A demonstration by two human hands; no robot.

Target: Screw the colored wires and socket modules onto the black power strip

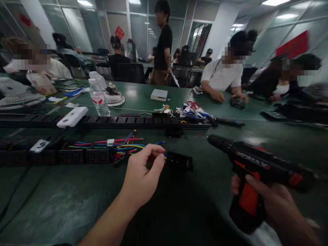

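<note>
My left hand [143, 172] is closed in a pinch in the middle of the view. A bit of blue and yellow wire shows right beside its fingertips, at a black rectangular part [179, 161]; what the fingers hold is hidden. Coloured wires [128, 145], red, blue, yellow and green, run from the end of a black power strip [74, 156] and pass behind this hand. On the right, my right hand [271, 198] grips a black and orange cordless drill [253, 164] by its handle. The drill's thin bit [202, 134] points left, apart from the black part.
Behind lies a second long black strip [133, 120] with a white box [72, 117] on it. A water bottle [99, 99], red-handled scissors [193, 105], a small white box [159, 95] and a screwdriver-like tool [228, 121] are farther back. Several people are across the green table [64, 198].
</note>
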